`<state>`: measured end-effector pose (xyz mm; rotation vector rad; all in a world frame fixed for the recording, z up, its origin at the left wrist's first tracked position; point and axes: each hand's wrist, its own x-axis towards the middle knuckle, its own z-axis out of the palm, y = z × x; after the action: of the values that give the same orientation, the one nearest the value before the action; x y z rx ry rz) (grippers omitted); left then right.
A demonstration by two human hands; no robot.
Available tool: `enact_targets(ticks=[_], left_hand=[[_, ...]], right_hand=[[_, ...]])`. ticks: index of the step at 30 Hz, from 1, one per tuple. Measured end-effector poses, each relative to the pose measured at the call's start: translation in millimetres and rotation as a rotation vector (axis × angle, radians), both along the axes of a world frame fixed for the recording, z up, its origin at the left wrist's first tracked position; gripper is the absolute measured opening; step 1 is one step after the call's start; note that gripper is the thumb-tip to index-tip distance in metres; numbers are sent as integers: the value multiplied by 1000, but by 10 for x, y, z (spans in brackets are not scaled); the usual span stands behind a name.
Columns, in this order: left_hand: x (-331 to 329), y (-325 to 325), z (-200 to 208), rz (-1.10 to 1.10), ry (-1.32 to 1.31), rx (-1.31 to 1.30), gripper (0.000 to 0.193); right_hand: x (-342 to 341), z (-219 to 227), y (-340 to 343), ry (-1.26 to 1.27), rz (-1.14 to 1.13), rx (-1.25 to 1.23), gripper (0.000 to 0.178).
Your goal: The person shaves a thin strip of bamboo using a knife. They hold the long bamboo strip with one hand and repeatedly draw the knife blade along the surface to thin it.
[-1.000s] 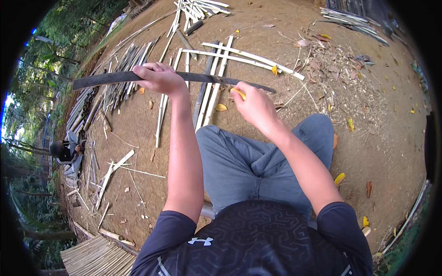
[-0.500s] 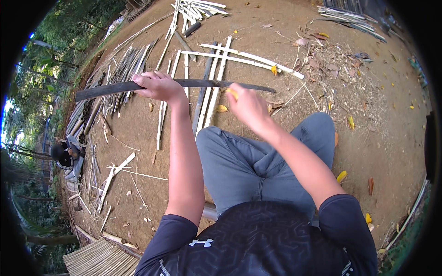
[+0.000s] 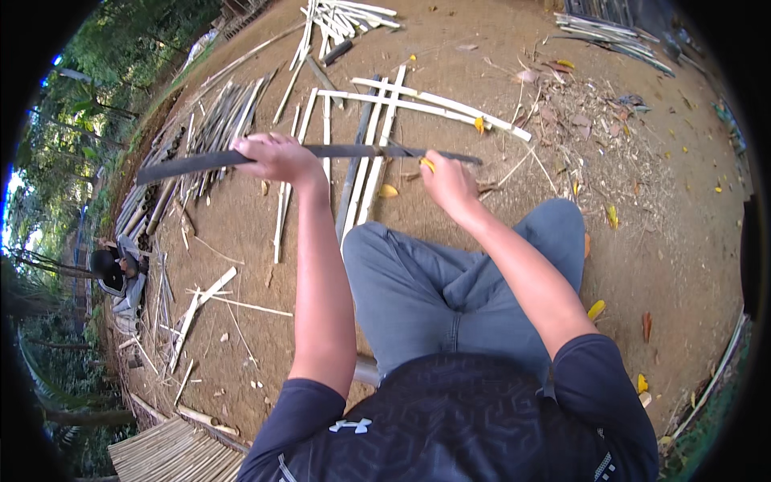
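Observation:
A long dark bamboo strip (image 3: 193,164) lies crosswise in front of me, above the ground. My left hand (image 3: 279,157) is closed around it left of its middle, with the thicker end sticking out to the left. My right hand (image 3: 451,186) is closed on the yellow handle of a knife (image 3: 428,164), just below the strip's thinner right part. The thin dark blade seems to meet the strip, though most of it is hard to make out.
Pale split bamboo strips (image 3: 434,100) lie crossed beyond my knees. A heap of bamboo poles (image 3: 217,128) is at the left, near a seated person (image 3: 120,273). Dry leaves and shavings (image 3: 586,120) litter the right. A slatted bamboo mat (image 3: 173,450) is at lower left.
My right hand with the knife has moved right along the strip and slightly down. The strip's left end has shifted a little right and down.

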<state>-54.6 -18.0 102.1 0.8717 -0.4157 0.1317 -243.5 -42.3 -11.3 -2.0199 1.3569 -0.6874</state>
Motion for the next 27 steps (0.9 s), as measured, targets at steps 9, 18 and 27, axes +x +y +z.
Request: enact_targets(ticks=[9, 18, 27], left_hand=[[-296, -86, 125, -148, -178, -55, 40], [-273, -164, 160, -197, -180, -90, 37], [-97, -79, 82, -195, -58, -93, 31]], right_hand=[[-228, -28, 38, -185, 54, -18, 28], [-253, 187, 4, -208, 167, -128, 24], [-130, 326, -108, -120, 222, 78, 23]])
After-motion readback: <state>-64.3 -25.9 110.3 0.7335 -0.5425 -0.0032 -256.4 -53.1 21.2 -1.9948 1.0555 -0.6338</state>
